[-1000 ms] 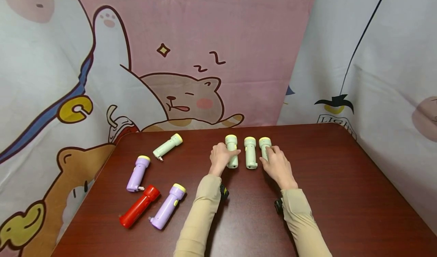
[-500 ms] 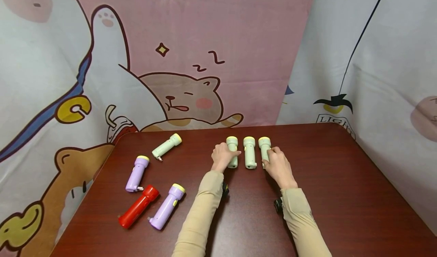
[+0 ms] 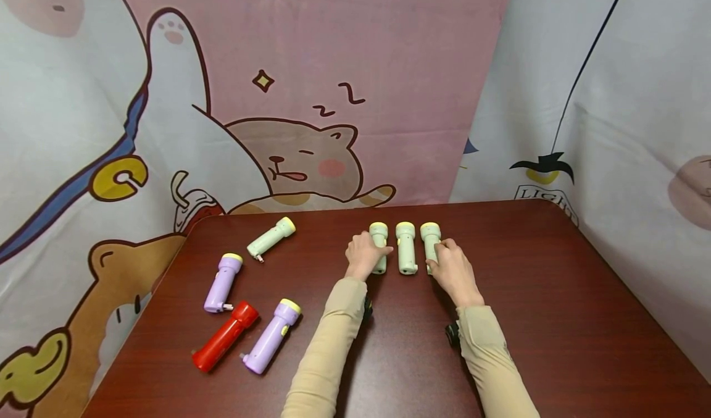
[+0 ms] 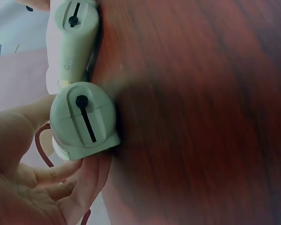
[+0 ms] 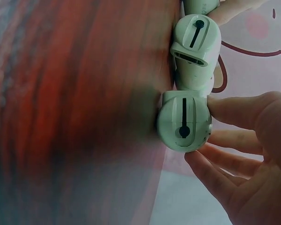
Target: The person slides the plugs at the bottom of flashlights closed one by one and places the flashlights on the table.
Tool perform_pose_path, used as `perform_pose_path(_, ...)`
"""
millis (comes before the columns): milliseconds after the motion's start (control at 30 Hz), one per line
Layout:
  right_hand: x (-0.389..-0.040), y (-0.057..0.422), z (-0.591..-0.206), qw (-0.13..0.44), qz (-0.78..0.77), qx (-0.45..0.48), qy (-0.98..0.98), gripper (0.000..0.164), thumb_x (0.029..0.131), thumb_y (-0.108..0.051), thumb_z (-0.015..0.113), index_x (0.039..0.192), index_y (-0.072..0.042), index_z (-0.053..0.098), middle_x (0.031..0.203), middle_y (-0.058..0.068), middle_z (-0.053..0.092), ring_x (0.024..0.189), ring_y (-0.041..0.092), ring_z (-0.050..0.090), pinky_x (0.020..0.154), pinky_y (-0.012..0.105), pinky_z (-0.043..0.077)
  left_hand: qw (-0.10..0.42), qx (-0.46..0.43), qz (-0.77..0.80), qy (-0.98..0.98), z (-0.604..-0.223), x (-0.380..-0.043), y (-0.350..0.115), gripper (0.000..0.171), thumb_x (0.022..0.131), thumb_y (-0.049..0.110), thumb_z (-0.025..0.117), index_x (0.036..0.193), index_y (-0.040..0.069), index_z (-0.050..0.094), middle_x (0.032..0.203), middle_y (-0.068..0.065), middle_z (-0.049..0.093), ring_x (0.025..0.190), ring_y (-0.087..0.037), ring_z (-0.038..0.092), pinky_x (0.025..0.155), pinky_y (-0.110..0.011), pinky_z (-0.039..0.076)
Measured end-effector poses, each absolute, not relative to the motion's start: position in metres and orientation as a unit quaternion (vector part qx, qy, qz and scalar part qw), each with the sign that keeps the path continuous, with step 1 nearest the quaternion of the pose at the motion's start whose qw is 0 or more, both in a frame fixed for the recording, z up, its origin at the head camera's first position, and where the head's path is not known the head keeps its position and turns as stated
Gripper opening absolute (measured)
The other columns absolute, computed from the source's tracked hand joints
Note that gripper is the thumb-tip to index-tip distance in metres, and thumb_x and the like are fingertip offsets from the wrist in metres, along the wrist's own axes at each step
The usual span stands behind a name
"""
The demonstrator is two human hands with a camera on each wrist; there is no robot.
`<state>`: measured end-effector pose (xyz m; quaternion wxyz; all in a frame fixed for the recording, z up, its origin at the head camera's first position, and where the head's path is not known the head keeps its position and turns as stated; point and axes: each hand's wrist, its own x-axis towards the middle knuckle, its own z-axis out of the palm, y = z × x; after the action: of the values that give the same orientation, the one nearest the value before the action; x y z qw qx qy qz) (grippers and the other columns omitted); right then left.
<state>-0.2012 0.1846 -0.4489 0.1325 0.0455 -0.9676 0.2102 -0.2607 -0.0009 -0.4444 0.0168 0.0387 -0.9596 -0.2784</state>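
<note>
Three pale green flashlights with yellow-rimmed heads lie side by side on the table, heads pointing to the far edge. My left hand (image 3: 363, 255) holds the left flashlight (image 4: 86, 119) between thumb and fingers; its end cap with a black slot faces the left wrist camera. The middle flashlight (image 3: 407, 248) lies untouched between the hands, a small gap on each side. Thumb and fingers of my right hand (image 3: 454, 271) grip the sides of the right flashlight (image 5: 185, 122). In the head view the hands cover parts of both held flashlights.
On the left side of the table (image 3: 555, 319) lie a tilted green flashlight (image 3: 270, 239), a purple flashlight (image 3: 222, 285), a red flashlight (image 3: 224, 338) and a second purple flashlight (image 3: 271, 339). A cartoon-printed cloth (image 3: 433, 84) hangs behind the table's far edge.
My left hand has slid the left flashlight slightly right and nearer, closer to the middle one. The right hand's fingers have shifted a little along the right flashlight's side, uncovering more of its body.
</note>
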Motion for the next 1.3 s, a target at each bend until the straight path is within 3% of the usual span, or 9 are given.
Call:
perform_pose_path(567,-0.201,0.185,-0.449,0.129,0.207,0.046,-0.969,0.036,0.083,-0.011,0.071,0.112,0.008,0.062,0.114,0.026,0.057,0.100,0.040,0.059,0.077,0.052,0.052,0.028,0.030,-0.273,-0.961,-0.442,-0.255,-0.002,0.041,0.079,0.045,0.073,0.062,0.011,0.057,0.064,-0.006,0.055,0.058,-0.023,0.058,0.047,-0.035,0.044)
perform_pose_path(800,-0.201,0.185,-0.448,0.133,0.207,0.047,-0.968,0.035,0.083,-0.011,0.071,0.111,0.009,0.062,0.114,0.026,0.057,0.099,0.041,0.059,0.076,0.052,0.052,0.043,0.036,-0.274,-0.960,-0.437,-0.246,-0.011,0.038,0.083,0.042,0.070,0.076,0.005,0.064,0.073,-0.013,0.065,0.065,-0.030,0.064,0.051,-0.039,0.048)
perform_pose_path(1000,-0.201,0.185,-0.449,0.137,0.204,0.046,-0.968,0.036,0.082,-0.011,0.071,0.111,0.009,0.062,0.114,0.027,0.057,0.099,0.041,0.060,0.075,0.053,0.052,0.045,0.040,-0.281,-0.958,-0.430,-0.234,-0.022,0.035,0.085,0.039,0.068,0.075,0.006,0.061,0.076,-0.014,0.064,0.072,-0.034,0.065,0.057,-0.042,0.050)
perform_pose_path(1300,-0.201,0.185,-0.450,0.133,0.202,0.046,-0.969,0.036,0.083,-0.011,0.071,0.112,0.009,0.062,0.114,0.027,0.056,0.098,0.041,0.060,0.074,0.052,0.053,0.050,0.047,-0.254,-0.965,-0.408,-0.202,-0.045,0.033,0.079,0.033,0.074,0.085,0.001,0.064,0.090,-0.022,0.068,0.082,-0.043,0.066,0.066,-0.052,0.053)
